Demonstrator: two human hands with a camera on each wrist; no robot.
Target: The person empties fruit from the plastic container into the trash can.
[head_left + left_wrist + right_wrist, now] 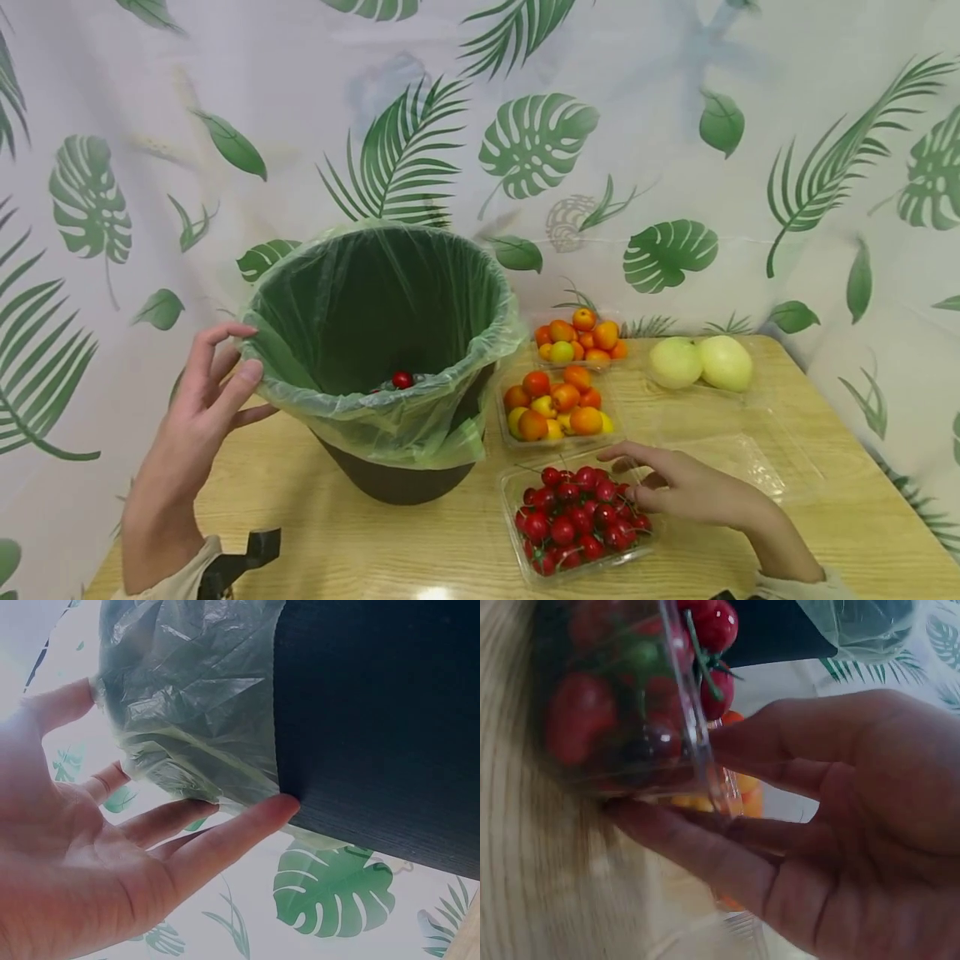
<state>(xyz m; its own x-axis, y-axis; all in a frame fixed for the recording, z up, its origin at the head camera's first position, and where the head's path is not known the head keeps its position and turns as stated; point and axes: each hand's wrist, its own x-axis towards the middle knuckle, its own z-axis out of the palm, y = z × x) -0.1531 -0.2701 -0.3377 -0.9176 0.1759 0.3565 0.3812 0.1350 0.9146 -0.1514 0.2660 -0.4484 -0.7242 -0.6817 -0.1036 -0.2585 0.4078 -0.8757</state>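
Observation:
My left hand [197, 425] touches the left rim of a dark bin [408, 479] lined with a thin green bag [442, 421]. In the left wrist view its fingers are spread, with fingertips against the bag and the bin's side [382, 735]. A red cherry [402, 380] shows inside the bin. My right hand [693, 487] is at the far right corner of a clear plastic box [536, 571] full of red cherries [577, 517]. The right wrist view shows thumb and fingers around the box's rim [694, 724] and wall; the exact contact is blurred.
Two clear boxes of small orange and yellow fruits [558, 404] stand behind the cherries. At the back right are two pale green round fruits [677, 363] in clear packaging. A clear plastic lid [738, 462] lies right of the boxes. A leaf-patterned curtain [547, 75] hangs behind the wooden table [337, 558].

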